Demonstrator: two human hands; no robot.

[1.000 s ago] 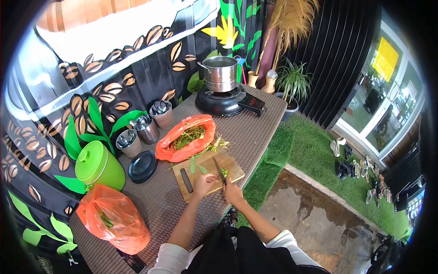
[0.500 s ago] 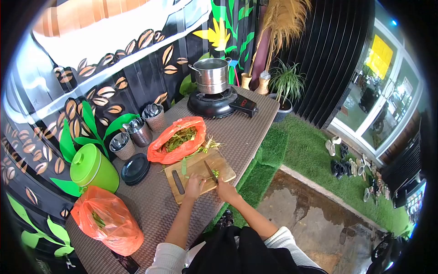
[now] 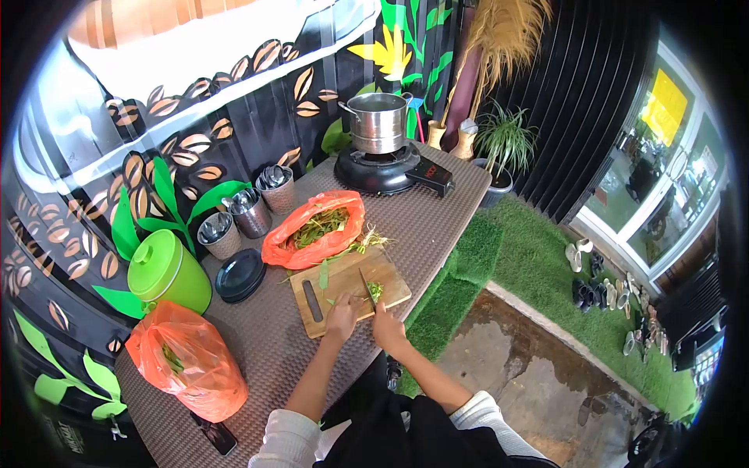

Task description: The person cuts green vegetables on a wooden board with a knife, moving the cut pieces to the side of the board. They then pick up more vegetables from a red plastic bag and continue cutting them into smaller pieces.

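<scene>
At the near left of the brown woven-pattern table (image 3: 269, 327), a filled translucent orange plastic bag (image 3: 207, 378) stands beside a dark phone (image 3: 216, 435). Right of them, the person's left hand (image 3: 342, 318) rests at the near edge of a rectangular wooden cutting board (image 3: 341, 274), fingers bent; whether it pinches any greens I cannot tell. Just to its right, the right hand (image 3: 385, 327) is wrapped round the handle of a long, narrow-bladed knife (image 3: 367, 285), whose blade points toward the far side. A small heap of finely chopped light-green herbs (image 3: 376, 292) lies on the board, just right of the blade and beyond the right hand. Farther, past the board's far left edge, a gaping orange plastic bag (image 3: 278, 253) holds leafy green stems (image 3: 321, 226). Farthest on the table, a silver metal pot (image 3: 378, 129) sits on a round black stove (image 3: 373, 177).
</scene>
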